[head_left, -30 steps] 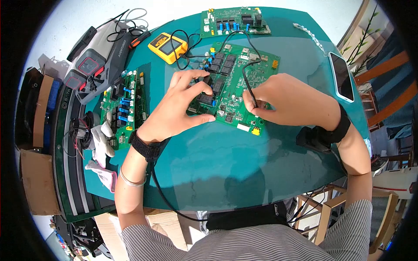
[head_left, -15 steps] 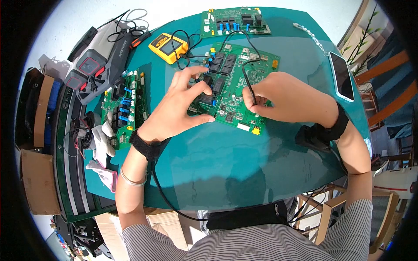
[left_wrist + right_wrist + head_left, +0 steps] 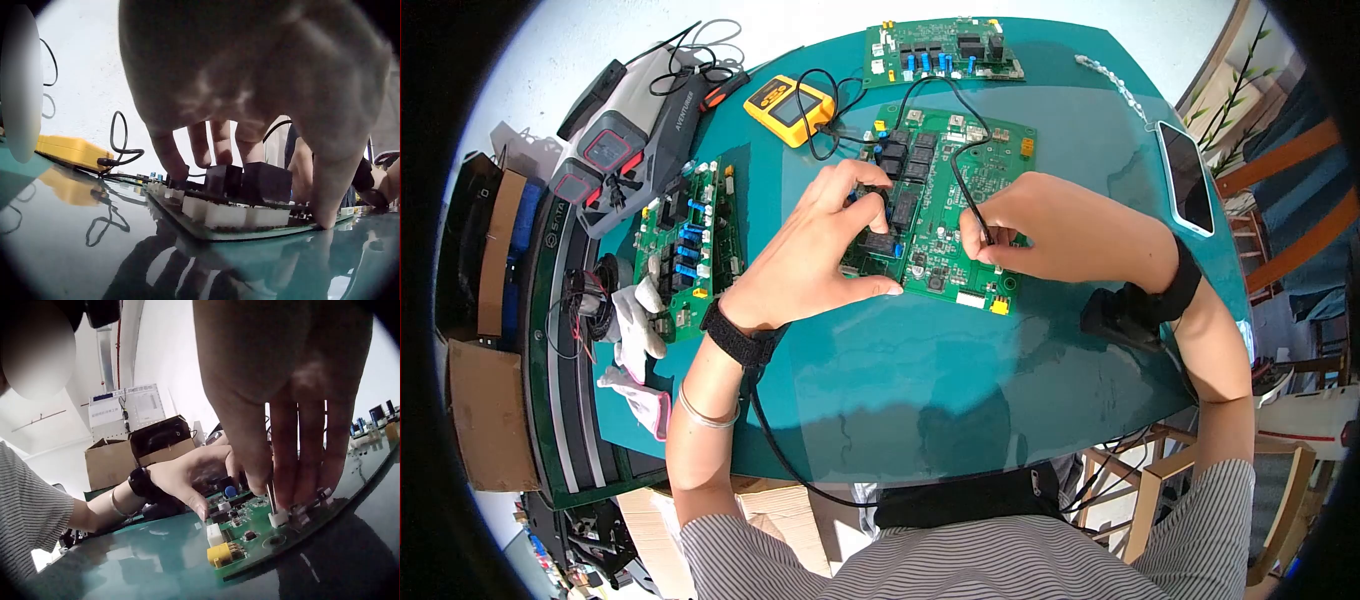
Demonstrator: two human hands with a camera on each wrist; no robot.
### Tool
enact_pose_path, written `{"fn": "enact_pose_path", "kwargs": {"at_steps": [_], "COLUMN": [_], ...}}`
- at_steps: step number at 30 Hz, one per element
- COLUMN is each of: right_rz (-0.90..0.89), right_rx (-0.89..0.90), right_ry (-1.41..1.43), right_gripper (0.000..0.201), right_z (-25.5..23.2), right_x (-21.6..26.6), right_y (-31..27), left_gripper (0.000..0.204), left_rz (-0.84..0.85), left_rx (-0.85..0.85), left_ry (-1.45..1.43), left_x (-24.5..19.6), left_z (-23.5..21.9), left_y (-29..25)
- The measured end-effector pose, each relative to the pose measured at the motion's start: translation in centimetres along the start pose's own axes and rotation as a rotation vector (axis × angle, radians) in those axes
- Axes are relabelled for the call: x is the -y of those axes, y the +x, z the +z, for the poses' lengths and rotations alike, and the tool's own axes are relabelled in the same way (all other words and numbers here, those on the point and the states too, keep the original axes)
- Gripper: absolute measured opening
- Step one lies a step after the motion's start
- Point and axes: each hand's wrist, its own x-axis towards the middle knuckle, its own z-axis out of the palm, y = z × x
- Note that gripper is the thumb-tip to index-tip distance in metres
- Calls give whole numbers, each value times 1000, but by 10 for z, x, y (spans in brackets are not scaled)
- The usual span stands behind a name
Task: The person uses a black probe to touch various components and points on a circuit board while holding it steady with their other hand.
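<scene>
- I have the green circuit board [image 3: 930, 230] lying flat on the teal surface [image 3: 880, 420], right under both hands, with its near edge towards the wearer; I take it that this position lets the two hands work over it together.
- My left hand [image 3: 812, 250] is spread in an arch over the board's left part, fingers down among the black relays [image 3: 905, 205] and thumb at the near edge. I judge that this steadies the board while leaving its right half uncovered. Some fingertips are hidden, so I cannot tell how hard they press.
- My right hand [image 3: 1050, 235] pinches a slim probe [image 3: 271, 495] between thumb and fingers, held nearly upright. That angle probably keeps the tip clear of neighbouring parts; in the right wrist view it seems to meet a small white connector [image 3: 278, 519] near the board's edge, though contact is too fine to confirm.
- The black cable [image 3: 960, 170] loops over the board to the pinching fingers, with slack that should spare the probe any tug.
- It appears to lead back to the yellow handheld meter [image 3: 792, 112], which sits behind the left hand, near enough for the cable to reach.
- Two similar populated boards, one at the far edge [image 3: 945, 50] and one at the left [image 3: 685, 250], lie apart, presumably to leave elbow room.
</scene>
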Motion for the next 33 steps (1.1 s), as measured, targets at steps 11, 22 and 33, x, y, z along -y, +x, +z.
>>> {"fn": "enact_pose_path", "kwargs": {"at_steps": [11, 22, 33], "right_rz": [15, 49, 123], "right_rx": [-8, -105, -405], "right_ry": [83, -179, -35], "right_gripper": [10, 13, 9], "right_z": [6, 3, 6], "right_x": [-9, -3, 3], "right_y": [2, 0, 7], "left_gripper": [49, 48, 49], "left_rz": [-15, -58, -154], "left_rx": [10, -39, -89], "left_ry": [114, 93, 161], "left_x": [-4, -7, -9], "left_z": [1, 2, 2], "left_y": [-2, 0, 0]}}
